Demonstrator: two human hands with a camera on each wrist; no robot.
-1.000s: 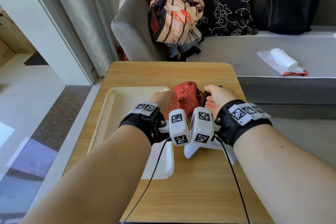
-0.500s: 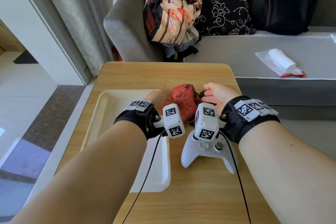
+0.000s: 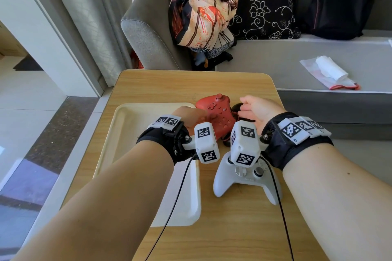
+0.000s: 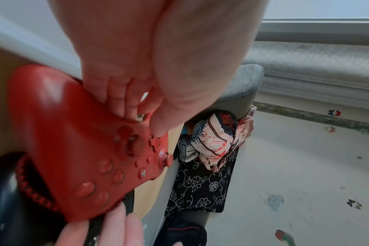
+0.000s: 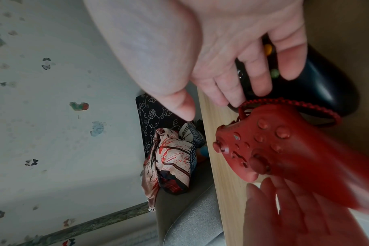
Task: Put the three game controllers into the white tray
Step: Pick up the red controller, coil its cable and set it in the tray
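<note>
A red controller point(image 3: 214, 112) lies mid-table, just right of the white tray point(image 3: 127, 133). My left hand point(image 3: 188, 115) grips its left grip, thumb point(image 4: 158, 128) on the face by the d-pad and fingers point(image 4: 118, 101) behind the edge. A black controller point(image 5: 318, 86) sits to its right, mostly hidden in the head view under my right hand point(image 3: 257, 109). That hand's fingers point(image 5: 257, 78) curl over its buttons, while the thumb stands off it. A braided red cord point(image 5: 284, 101) lies between the red and black controllers. A white controller point(image 3: 246, 178) rests nearer me, untouched.
The wooden table point(image 3: 191, 82) stands against a grey sofa point(image 3: 148, 38) with a patterned cloth point(image 3: 201, 6), a black floral cushion point(image 3: 265, 0) and a black backpack point(image 3: 343, 0). A white cloth in a bag point(image 3: 328, 72) lies on the seat. The tiled floor drops off at left.
Both hands stay at the red and black controllers. The wrists have drawn back from over the white controller, which now shows almost whole.
</note>
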